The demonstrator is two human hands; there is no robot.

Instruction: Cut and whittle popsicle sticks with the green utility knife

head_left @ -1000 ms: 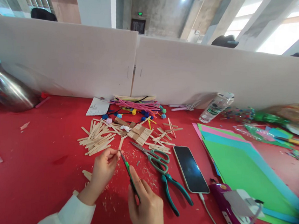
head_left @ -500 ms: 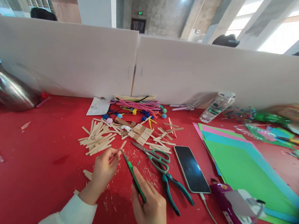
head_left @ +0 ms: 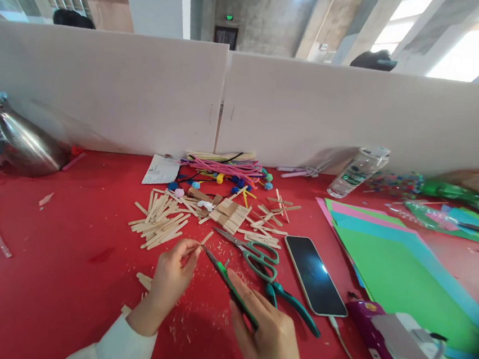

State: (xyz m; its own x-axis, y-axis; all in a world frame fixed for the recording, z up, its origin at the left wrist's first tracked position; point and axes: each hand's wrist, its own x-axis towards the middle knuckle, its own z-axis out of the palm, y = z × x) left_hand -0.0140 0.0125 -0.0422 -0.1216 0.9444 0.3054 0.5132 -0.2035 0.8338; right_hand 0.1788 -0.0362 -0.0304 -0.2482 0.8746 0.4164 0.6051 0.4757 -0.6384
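Observation:
My left hand (head_left: 173,277) pinches a small wooden stick (head_left: 207,238), whose far end points up and to the right. In my right hand (head_left: 269,329) is a black and green utility knife (head_left: 229,283); its tip meets the stick at my left fingertips. Wood shavings (head_left: 182,329) are scattered on the red table (head_left: 63,292) below and around my hands. Just beyond lie grey-green scissors (head_left: 257,256), and teal-handled pliers (head_left: 295,306) lie partly behind my right hand.
Loose craft sticks (head_left: 161,220), a bundle of sticks (head_left: 229,216) and pipe cleaners (head_left: 227,167) lie ahead. Rightward are a phone (head_left: 315,277), coloured paper (head_left: 401,263), a purple power strip (head_left: 377,334) and a bottle (head_left: 356,174). A metal jug (head_left: 27,139) stands left.
My right hand and the knife have shifted right and slightly down, now covering more of the pliers. My left hand sits slightly further right, still pinching the stick. The whole view has shifted a little.

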